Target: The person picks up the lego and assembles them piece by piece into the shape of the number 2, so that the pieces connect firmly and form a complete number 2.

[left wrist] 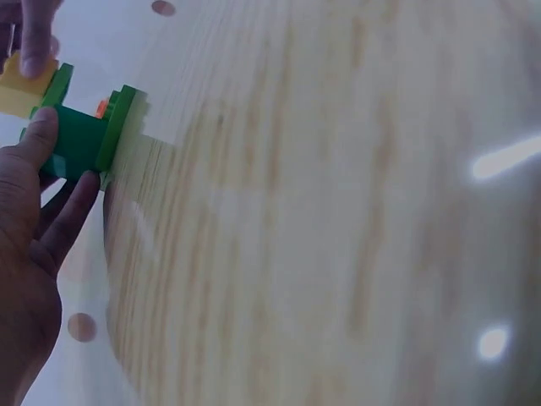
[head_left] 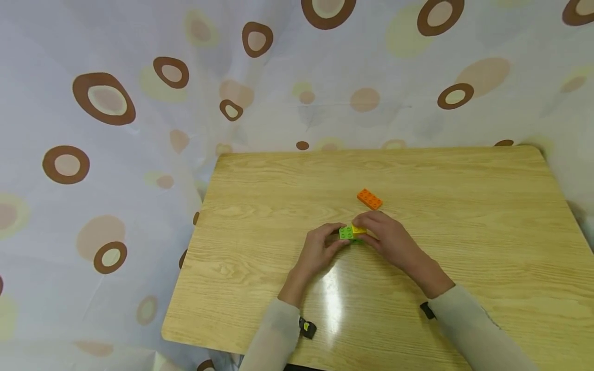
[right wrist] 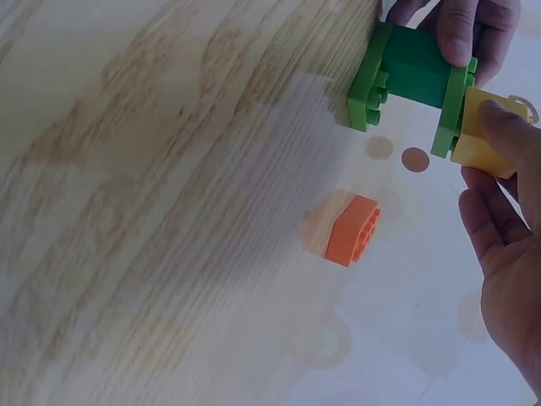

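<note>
Green bricks, stacked right of the head view's lower centre, seem light, stiff and slightly slick, best held by flat sides, the left hand gripping them, the right hand pinching the yellow brick on top.

The top brick sits at the brick stack's three o'clock end, the right hand beyond; the left hand is at eight. The loose brick lies on the bench at one.
</note>
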`<state>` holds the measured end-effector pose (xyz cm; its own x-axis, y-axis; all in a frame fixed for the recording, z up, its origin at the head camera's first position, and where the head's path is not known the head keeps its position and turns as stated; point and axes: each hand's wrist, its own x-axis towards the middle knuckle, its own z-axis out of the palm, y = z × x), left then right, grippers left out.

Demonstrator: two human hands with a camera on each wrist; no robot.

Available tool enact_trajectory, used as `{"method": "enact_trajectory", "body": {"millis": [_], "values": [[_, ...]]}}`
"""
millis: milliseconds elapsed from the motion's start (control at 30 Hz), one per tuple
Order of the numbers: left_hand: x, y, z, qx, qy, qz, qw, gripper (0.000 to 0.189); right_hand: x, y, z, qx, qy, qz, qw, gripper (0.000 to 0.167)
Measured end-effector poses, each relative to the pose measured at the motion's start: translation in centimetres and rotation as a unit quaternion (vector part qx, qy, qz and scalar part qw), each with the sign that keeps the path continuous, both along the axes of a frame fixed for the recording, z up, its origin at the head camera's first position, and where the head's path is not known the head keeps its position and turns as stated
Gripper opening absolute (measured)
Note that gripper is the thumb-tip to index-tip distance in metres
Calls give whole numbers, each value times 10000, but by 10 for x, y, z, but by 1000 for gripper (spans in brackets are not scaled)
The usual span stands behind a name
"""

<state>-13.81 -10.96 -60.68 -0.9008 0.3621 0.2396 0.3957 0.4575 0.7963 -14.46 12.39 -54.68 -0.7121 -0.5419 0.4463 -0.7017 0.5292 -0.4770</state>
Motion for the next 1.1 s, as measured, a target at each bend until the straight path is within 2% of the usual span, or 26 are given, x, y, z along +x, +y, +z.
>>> {"method": "enact_trajectory", "body": {"millis": [233, 467, 600, 900, 1000, 1100], "values": [[1, -2, 1, -184, -36, 116, 9998, 40, -2, 0, 0, 334, -124, 9, 9994, 34], [2, -2, -1, 107, -236, -17, 9997, 38, 1, 0, 0, 691, -459, -55, 9965, 33], [1, 0, 1, 426, -514, -74, 9977, 38, 2, 1, -1, 756, -389, -73, 9964, 33], [-1, -5, 2, 653, -801, -63, 9946, 40, 2, -7, -1, 710, -156, -33, 9974, 37], [-1, -3, 1, 697, -777, -42, 9945, 40, 1, -6, 4, 907, -382, 9, 9951, 46], [1, 1, -1, 683, -731, -81, 9950, 40, -5, 2, 12, 744, -972, -48, 9925, 55]]}}
